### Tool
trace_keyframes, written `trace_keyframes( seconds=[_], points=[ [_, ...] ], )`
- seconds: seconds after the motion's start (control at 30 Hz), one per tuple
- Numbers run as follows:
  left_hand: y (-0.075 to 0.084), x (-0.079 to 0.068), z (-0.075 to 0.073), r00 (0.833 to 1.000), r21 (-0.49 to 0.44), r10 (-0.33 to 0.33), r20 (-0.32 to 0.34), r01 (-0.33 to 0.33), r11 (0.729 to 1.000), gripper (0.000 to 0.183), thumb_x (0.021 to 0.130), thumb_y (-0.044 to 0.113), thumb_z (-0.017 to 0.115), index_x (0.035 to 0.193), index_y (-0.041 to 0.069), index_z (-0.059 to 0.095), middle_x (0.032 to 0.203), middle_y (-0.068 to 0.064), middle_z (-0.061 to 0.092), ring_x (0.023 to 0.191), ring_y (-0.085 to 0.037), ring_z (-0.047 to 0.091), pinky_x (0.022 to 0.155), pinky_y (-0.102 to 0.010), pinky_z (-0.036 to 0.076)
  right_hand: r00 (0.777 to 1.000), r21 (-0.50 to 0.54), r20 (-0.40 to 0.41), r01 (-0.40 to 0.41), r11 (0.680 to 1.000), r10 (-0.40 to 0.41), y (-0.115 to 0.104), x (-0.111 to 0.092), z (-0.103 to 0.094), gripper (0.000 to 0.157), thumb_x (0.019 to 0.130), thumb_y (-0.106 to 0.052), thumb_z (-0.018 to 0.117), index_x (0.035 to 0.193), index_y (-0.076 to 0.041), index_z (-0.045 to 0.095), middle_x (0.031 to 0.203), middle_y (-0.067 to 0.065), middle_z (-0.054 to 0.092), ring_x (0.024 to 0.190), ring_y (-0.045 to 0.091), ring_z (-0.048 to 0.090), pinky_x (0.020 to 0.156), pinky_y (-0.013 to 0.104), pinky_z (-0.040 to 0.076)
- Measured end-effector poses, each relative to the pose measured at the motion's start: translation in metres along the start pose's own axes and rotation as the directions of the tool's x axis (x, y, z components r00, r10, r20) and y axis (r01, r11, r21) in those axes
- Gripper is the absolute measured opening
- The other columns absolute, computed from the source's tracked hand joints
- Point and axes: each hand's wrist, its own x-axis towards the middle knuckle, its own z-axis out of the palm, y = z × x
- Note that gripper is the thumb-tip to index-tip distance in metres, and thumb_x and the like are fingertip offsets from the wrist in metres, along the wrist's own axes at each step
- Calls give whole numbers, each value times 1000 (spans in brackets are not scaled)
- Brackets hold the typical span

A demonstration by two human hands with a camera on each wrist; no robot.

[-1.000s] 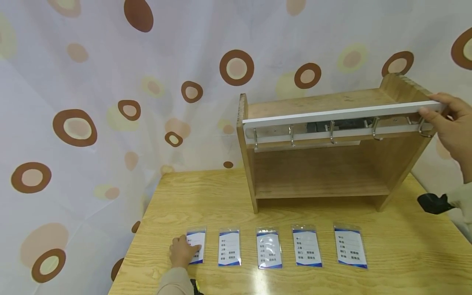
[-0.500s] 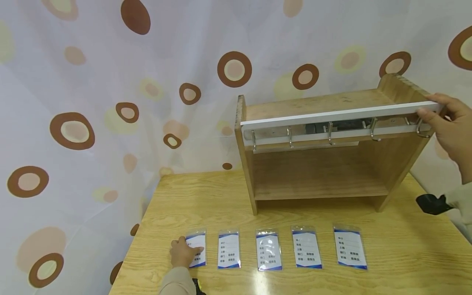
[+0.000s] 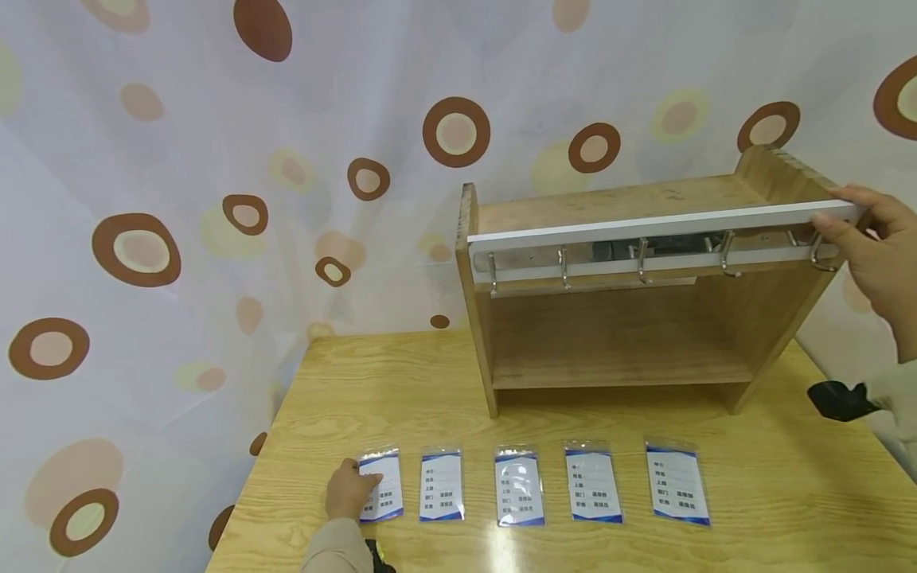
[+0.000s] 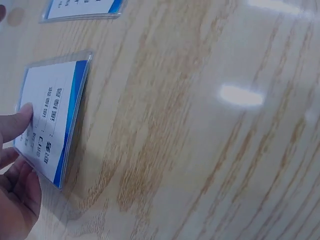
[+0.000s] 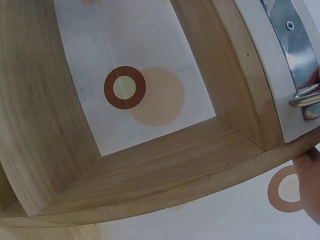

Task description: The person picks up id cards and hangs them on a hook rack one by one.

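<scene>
My left hand (image 3: 347, 492) is at the leftmost badge in a clear plastic sleeve (image 3: 388, 493). In the left wrist view the thumb lies on the face of this badge (image 4: 52, 100) and fingers are under its edge, pinching it. That edge looks raised a little off the table. At the upper right, my right hand (image 3: 879, 259) holds the right end of a white rail with metal hooks (image 3: 666, 223), thumb in front. The rail runs across the front of a wooden shelf unit (image 3: 623, 382). In the right wrist view only a part of that hand (image 5: 311, 190) shows.
More sleeved badges lie in a row to the right: one badge (image 3: 441, 487), then another badge (image 3: 519, 489), a badge (image 3: 595, 485) and the rightmost badge (image 3: 677, 484). They lie on the wooden table (image 3: 387, 382) before the shelf. A patterned cloth (image 3: 286, 119) hangs behind.
My left thumb has drawn back toward the badge's left edge, and more of the badge's face shows. The right hand still holds the rail end.
</scene>
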Motion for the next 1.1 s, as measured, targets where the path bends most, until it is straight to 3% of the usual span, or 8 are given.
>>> trace_keyframes(
  seconds=[0.2, 0.37, 0.53, 0.73, 0.9, 1.03, 1.1],
  points=[
    [-4, 1, -2, 998, -73, 50, -49, -53, 996, 35, 77, 12, 61, 102, -11, 52, 97, -26, 56, 80, -35, 53, 69, -43, 42, 1000, -18, 0, -15, 1000, 15, 0, 0, 0, 35, 83, -4, 54, 115, -17, 57, 106, -15, 47, 91, -1, 40, 96, 21, 21],
    [-11, 5, 0, 992, -208, 56, -111, -78, 975, 24, 77, 1, 55, 96, -12, 53, 85, -24, 57, 70, -28, 53, 62, -37, 43, 998, -53, 5, -59, 997, 59, 1, -2, 2, 36, 84, -9, 54, 118, -20, 55, 118, -10, 43, 96, -2, 39, 100, 25, 17],
    [-11, 8, -2, 997, -382, 23, -68, -47, 923, 27, 80, -2, 50, 104, -14, 47, 87, -20, 53, 72, -23, 51, 60, -30, 43, 999, -46, -3, -46, 998, 46, 1, -1, 2, 36, 84, -7, 54, 118, -19, 55, 116, -11, 43, 94, -2, 39, 98, 23, 19],
    [-5, 11, -4, 998, -501, 48, -39, -61, 864, 36, 81, -6, 47, 116, -10, 40, 88, -18, 49, 71, -19, 47, 57, -26, 41, 1000, -10, 5, 0, 1000, 0, 14, 5, -3, 36, 82, -3, 55, 115, -16, 57, 114, -10, 45, 92, -1, 40, 94, 19, 24],
    [11, 8, -12, 997, -501, 70, -31, -76, 862, 46, 82, -5, 47, 127, -2, 34, 88, -16, 48, 69, -18, 47, 56, -26, 41, 999, 37, -5, 38, 999, -38, 29, 10, -6, 35, 81, -1, 56, 115, -11, 57, 110, -7, 49, 90, 1, 42, 86, 14, 28],
    [26, 6, -18, 995, -521, 98, 11, -78, 850, 51, 85, -3, 46, 133, 7, 29, 90, -14, 44, 71, -19, 47, 57, -28, 42, 998, 62, -56, 24, 998, -21, 16, 6, 0, 33, 79, 1, 57, 111, -10, 60, 86, -10, 51, 78, 2, 41, 75, 12, 32],
    [32, 5, -20, 994, -537, 111, 24, -80, 840, 51, 86, -2, 46, 133, 9, 29, 90, -13, 44, 70, -19, 48, 57, -28, 43, 998, 69, -60, 19, 997, -15, 10, 3, 3, 32, 79, 1, 57, 109, -11, 61, 83, -11, 50, 77, 2, 41, 71, 10, 31]
  ],
)
